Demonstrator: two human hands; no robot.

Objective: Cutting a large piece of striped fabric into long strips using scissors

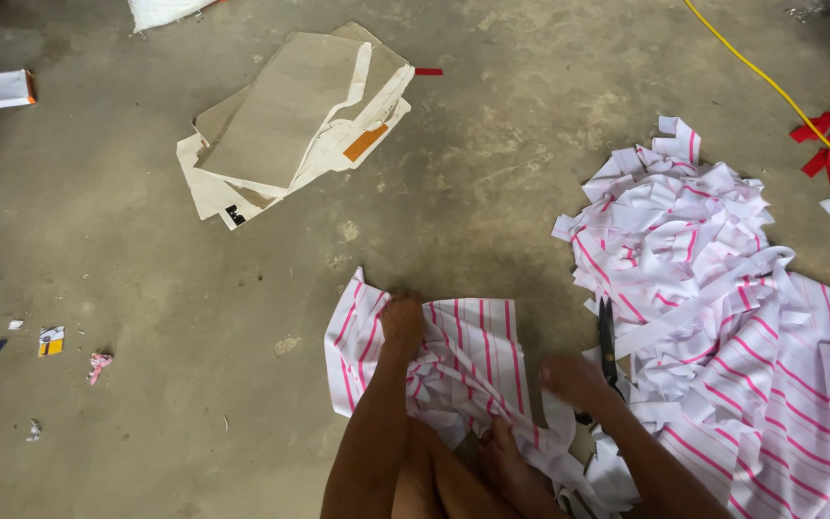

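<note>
Many striped scraps (684, 231) on concrete floor (146, 288)

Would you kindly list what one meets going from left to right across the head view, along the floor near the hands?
Small pink scrap → left hand on pink-striped white cloth → right hand → black scissors → heap of pink-striped white strips.

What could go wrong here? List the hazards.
1. The scissors lie on the floor right beside the right hand, partly among paper strips; a blind reach might catch the blades.
2. The yellow cable crosses the floor, a likely trip hazard.
3. The striped sheet under the left hand could tear.
</note>
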